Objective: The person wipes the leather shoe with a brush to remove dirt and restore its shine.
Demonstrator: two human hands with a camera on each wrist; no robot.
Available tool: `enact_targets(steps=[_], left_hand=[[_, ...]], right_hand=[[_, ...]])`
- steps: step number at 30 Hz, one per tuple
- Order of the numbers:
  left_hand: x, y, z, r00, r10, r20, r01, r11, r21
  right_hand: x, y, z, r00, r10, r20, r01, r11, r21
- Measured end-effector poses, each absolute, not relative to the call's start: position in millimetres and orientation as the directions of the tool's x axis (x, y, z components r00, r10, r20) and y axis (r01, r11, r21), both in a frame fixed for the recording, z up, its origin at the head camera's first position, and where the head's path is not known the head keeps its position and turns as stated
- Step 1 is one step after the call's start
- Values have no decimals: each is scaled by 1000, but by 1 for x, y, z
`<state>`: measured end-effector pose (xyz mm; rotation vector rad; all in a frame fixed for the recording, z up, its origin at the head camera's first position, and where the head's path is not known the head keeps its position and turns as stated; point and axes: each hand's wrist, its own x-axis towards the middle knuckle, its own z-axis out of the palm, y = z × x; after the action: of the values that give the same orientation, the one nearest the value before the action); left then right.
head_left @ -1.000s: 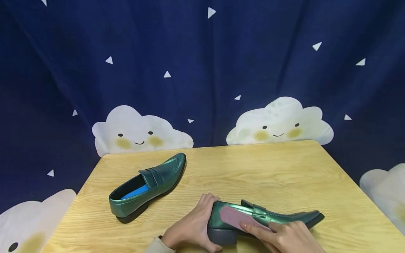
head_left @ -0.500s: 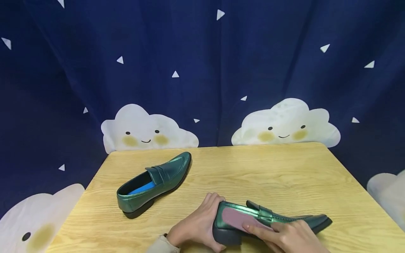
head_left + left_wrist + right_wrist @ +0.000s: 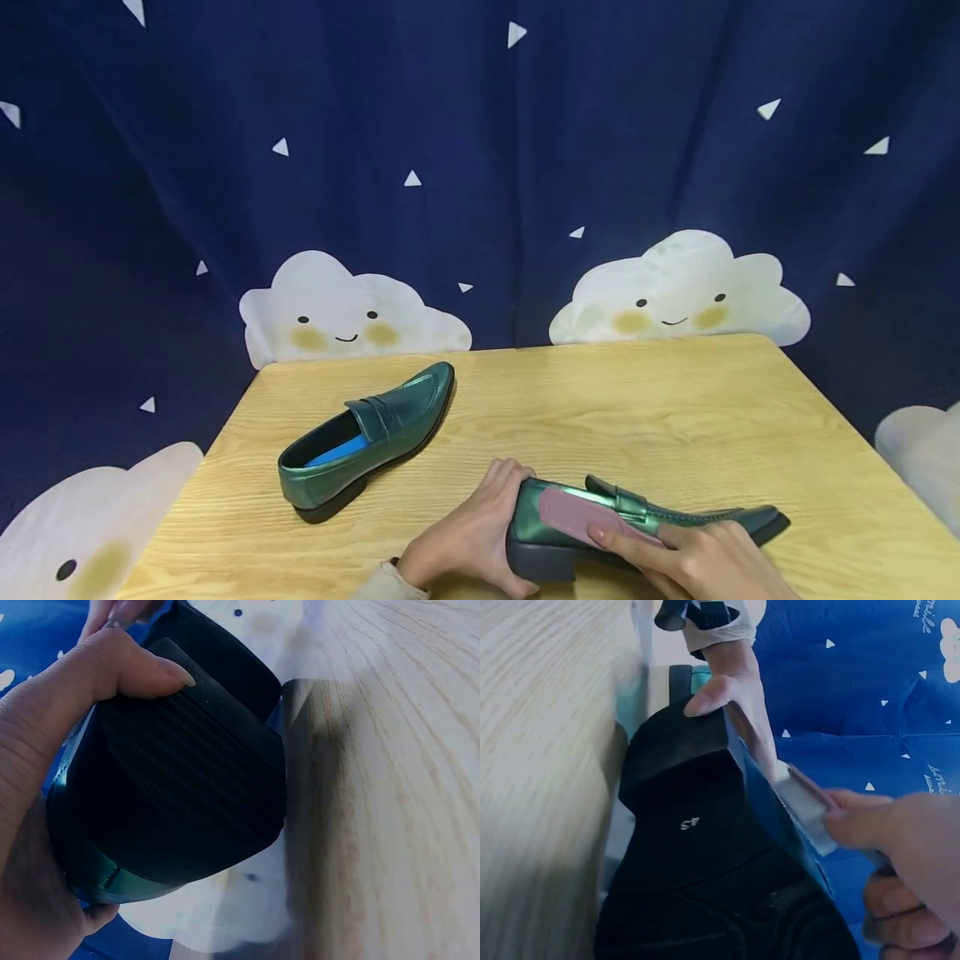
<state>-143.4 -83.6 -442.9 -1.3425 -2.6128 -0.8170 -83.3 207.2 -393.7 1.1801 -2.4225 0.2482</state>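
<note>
A dark green metallic loafer [image 3: 528, 517] lies tipped on its side near the table's front, toe pointing right. My left hand [image 3: 472, 529] grips its heel, with the thumb against the black heel block [image 3: 195, 757]. My right hand [image 3: 701, 562] holds a flat pink brush [image 3: 573, 512] against the side of the loafer, below the opening. In the right wrist view, pale bristles [image 3: 806, 810] show under the brush's back, and the black sole [image 3: 697, 840] faces the camera. The matching loafer [image 3: 405, 421] stands upright further back on the left, with a blue insole inside.
The light wooden table [image 3: 615, 408] extends behind and to both sides of my hands. A dark blue curtain [image 3: 480, 150] with white clouds and triangles hangs along its back edge.
The brush slides a short way along the loafer's side, first toward the heel and then toward the toe. My left hand keeps its grip on the heel. The head view has shifted slightly.
</note>
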Motion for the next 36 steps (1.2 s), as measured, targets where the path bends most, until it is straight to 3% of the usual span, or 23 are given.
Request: enact_targets(steps=[7,12,25,30,36], left_hand=[[-143,-83,-442,-608,734,301,778,477,408],[-144,-82,-442,-605,737,301,781,478,402],[-145,-82,-442,-612,726,313,780,491,387],[-145,-83,-440,-613,721,323,783,499,371],[-144,-81,-442,-610,725,320,783,487,387]], right_hand=[[-85,210,-401,-533,-692,487,-776,629,44],[-82,211,-405,-481,-713,510,-802,593,74],[-84,211,-401,-537,-675,506,-749,657,82],[-84,209,-402,-500,-711,494,-774,623,114],[-84,207,-402,-513,-678,526,-739,661,130]])
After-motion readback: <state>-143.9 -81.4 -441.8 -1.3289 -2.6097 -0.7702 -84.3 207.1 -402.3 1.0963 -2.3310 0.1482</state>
